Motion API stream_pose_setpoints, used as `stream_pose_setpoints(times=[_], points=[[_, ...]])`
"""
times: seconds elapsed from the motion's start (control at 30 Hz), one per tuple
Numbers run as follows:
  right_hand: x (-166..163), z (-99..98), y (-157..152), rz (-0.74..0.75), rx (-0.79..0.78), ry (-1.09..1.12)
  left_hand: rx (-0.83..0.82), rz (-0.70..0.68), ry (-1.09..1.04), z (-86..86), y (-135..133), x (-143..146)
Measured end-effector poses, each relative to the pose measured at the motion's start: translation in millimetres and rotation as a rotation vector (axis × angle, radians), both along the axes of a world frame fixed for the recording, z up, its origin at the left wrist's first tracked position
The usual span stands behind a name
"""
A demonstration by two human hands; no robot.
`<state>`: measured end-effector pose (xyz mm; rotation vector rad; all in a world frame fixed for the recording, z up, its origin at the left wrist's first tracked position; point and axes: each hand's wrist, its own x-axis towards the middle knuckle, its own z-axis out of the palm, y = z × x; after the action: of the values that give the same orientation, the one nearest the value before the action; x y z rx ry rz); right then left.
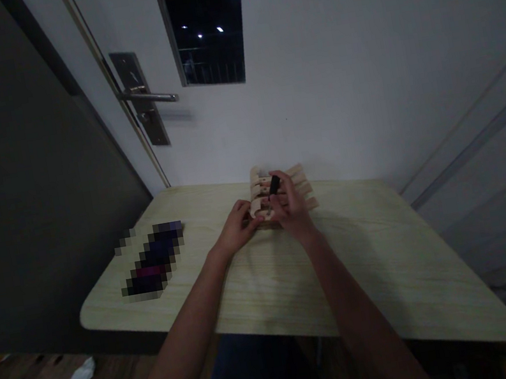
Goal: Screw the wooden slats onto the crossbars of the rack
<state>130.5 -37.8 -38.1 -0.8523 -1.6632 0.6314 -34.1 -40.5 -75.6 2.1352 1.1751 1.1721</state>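
Note:
A pale wooden piece made of several parallel slats (302, 186) lies at the far middle of the light wood table (392, 269). My left hand (236, 226) is curled against its left end, fingers closed on the rounded slat ends. My right hand (290, 204) rests over the slats and pinches a small black object (274, 184) between its fingers. What the black object is I cannot make out in the dim light.
A dark, blurred-out flat object (153, 261) lies on the table's left part. Behind the table stands a white door with a metal lever handle (147, 97) and a narrow dark window (206, 23). Scraps of white paper (82, 372) lie on the wooden floor at the left.

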Motion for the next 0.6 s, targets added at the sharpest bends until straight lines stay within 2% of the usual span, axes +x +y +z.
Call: stream_pose_setpoints(times=[0.1, 0.33, 0.5, 0.6], points=[[0.7, 0.9, -1.1, 0.053, -0.025, 0.034, -0.024, -0.015, -0.013, 0.6, -0.8, 0.4], [-4.1, -10.9, 8.1, -0.081, -0.032, 0.138, -0.014, -0.008, -0.006, 2.7, -1.9, 1.6], [-5.8, -9.8, 4.7, -0.112, 0.022, 0.092, 0.025, 0.032, 0.042, 2.8, -1.1, 1.1], [-5.0, -7.0, 1.4, -0.071, 0.043, 0.098, 0.020, 0.031, 0.042, 2.6, -0.9, 0.9]])
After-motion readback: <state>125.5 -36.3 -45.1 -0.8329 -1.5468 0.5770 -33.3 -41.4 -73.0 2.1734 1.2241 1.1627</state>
